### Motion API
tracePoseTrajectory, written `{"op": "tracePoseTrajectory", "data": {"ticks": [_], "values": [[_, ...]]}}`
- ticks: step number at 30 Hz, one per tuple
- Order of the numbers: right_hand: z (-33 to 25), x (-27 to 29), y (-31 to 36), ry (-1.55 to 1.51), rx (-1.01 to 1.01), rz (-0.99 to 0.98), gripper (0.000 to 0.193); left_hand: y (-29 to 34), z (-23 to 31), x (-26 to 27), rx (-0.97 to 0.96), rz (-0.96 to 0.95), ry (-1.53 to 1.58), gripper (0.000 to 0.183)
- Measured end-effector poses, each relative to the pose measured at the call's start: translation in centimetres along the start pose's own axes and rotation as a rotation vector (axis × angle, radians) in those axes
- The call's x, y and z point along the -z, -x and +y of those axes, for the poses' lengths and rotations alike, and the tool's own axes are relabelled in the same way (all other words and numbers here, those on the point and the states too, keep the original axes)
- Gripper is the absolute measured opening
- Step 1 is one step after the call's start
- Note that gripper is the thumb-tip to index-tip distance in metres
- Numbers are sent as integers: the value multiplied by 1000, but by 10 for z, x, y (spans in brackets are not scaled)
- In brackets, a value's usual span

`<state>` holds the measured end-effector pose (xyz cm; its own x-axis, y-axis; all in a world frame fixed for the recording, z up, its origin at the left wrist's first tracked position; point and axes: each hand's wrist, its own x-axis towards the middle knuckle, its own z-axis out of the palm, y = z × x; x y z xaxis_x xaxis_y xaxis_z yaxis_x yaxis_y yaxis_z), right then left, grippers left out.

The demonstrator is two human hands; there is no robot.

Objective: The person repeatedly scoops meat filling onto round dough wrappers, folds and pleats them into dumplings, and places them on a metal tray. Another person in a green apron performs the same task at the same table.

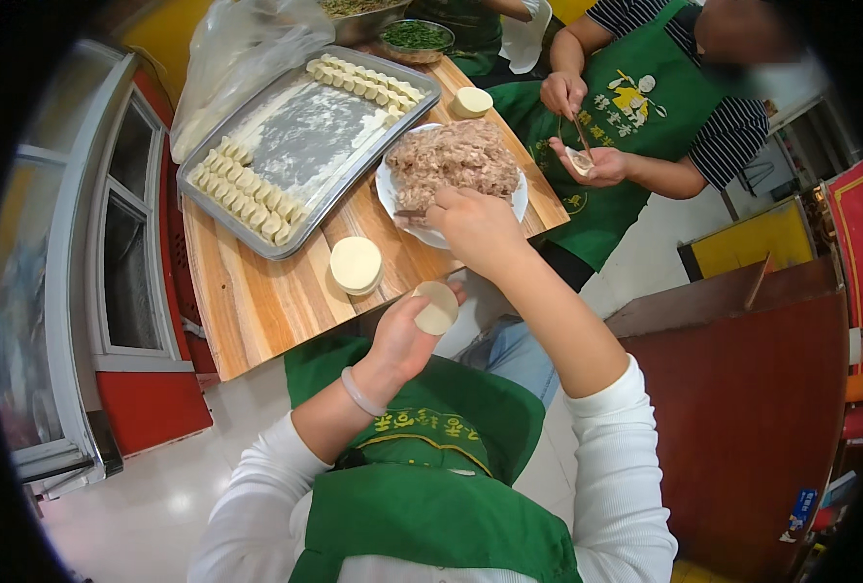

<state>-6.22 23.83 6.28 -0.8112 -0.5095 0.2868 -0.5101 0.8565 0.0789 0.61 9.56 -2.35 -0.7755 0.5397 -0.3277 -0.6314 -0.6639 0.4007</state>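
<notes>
Head view: At a wooden table over pale tiles, between a glass-doored cabinet and a brown-red counter, holds one wrapper between thumb and fingers of the loosely curled left hand, just off the table's near edge. Bunches the right hand at a plate of meat by a floured tray. Cannot tell its hold on a dark stick, mostly hidden by fingers. Cuts off a basin and another person up top.

A pale shiny floor separates white-framed glass panes from reddish-brown furniture.
</notes>
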Motion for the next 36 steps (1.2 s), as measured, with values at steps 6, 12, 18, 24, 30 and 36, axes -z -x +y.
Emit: {"op": "tracePoseTrajectory", "data": {"ticks": [6, 12, 18, 24, 30, 36], "values": [[25, 10, 46, 45, 10, -11, 15, -6, 1, 7, -10, 25, 30, 39], [28, -14, 86, -166, -221, 198, 31, -17, 8, -4, -52, 32, -9, 38], [7, -13, 32, -37, -69, 185, 25, -29, 2, 5, -26, -62, -3, 41], [24, -1, 40, 140, 154, 112, 14, -22, 7, -2, -33, 30, 2, 41], [43, -25, 91, 26, -56, 184, 32, -28, 10, -8, -44, 77, 39, 41], [9, -44, 101, -156, -383, 291, 29, -42, 12, -19, -51, 79, 29, 42]]}}
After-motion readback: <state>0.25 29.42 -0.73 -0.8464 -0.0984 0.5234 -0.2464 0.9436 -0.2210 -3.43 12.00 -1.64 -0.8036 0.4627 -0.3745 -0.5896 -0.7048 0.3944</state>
